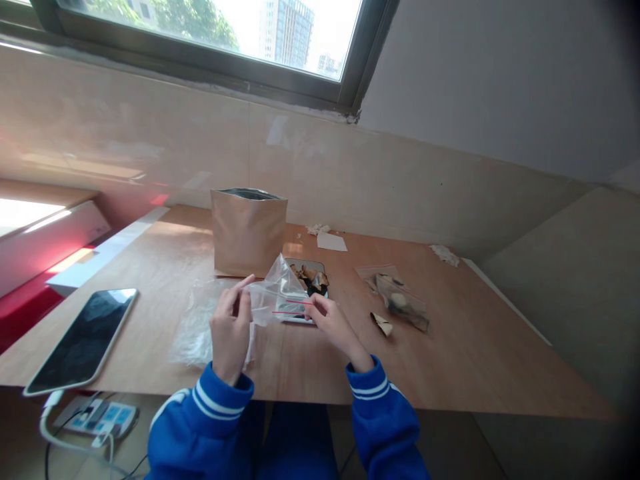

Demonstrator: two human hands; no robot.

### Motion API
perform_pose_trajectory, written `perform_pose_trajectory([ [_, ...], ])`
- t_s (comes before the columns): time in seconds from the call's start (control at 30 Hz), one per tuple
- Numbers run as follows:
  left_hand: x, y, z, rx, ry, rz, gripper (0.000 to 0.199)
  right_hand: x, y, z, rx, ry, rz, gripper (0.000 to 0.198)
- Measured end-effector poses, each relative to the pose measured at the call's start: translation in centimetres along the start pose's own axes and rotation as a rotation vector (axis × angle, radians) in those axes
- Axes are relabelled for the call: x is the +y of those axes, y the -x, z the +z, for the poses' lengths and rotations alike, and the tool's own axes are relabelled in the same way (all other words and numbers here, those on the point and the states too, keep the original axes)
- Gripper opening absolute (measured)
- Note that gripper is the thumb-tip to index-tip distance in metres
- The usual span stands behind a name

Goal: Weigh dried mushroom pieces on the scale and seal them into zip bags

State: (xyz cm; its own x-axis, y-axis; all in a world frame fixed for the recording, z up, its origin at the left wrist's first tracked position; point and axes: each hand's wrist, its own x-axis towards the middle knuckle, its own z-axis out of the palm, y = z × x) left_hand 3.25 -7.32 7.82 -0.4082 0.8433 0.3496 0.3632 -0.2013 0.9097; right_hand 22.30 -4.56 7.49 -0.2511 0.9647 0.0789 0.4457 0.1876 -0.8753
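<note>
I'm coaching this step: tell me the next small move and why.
Perhaps ease the clear bag open at its red lines: the right hand pinches it there, the left hand is at its other side, and brown pieces lie just behind.

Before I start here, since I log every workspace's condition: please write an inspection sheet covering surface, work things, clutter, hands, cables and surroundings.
Surface: wooden table, brown top.
Work things: plastic bag with red lines, held up; tray with brown, dark-edged pieces behind it; brown bag upright, open at the top; flat clear plastic to the left; filled small bags and a loose piece to the right.
Clutter: phone, white card, crumpled white scraps.
Hands: right hand pinches the plastic bag; left hand at its other side, grip unclear.
Cables: white cable at the phone; power strip below table level.
Surroundings: wall, window.
</note>
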Motion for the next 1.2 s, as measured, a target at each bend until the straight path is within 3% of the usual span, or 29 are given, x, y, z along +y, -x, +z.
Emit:
perform_pose_trajectory([
  [0.1,0.0,-1.8,-0.5,0.021,0.056,-0.036,0.038,0.8,-0.1,-1.7,-0.095,0.026,-0.058,0.030],
  [0.27,0.4,-3.4,-0.9,0.058,0.010,-0.091,0.042,2.6,-0.8,-3.4,0.303,0.165,-0.145,0.034],
  [0.33,0.4,-3.7,-1.1,0.048,-0.049,-0.103,0.043,3.5,-1.0,-3.6,0.360,0.231,-0.145,0.033],
  [0.57,-0.3,-3.3,-0.9,-0.017,-0.095,-0.098,0.041,5.4,-1.3,-2.6,0.312,0.373,-0.138,0.036],
  [0.87,-0.8,-3.4,2.2,-0.088,-0.135,-0.134,0.046,7.1,-3.3,-0.5,0.189,0.458,-0.081,0.055],
  [1.1,-1.4,-3.3,3.8,-0.127,-0.108,-0.082,0.043,7.8,-3.7,0.0,0.306,0.516,-0.132,0.036],
  [1.2,-1.8,-3.2,4.4,-0.049,-0.178,-0.076,0.043,7.6,-3.7,0.0,0.335,0.577,-0.148,0.029],
])
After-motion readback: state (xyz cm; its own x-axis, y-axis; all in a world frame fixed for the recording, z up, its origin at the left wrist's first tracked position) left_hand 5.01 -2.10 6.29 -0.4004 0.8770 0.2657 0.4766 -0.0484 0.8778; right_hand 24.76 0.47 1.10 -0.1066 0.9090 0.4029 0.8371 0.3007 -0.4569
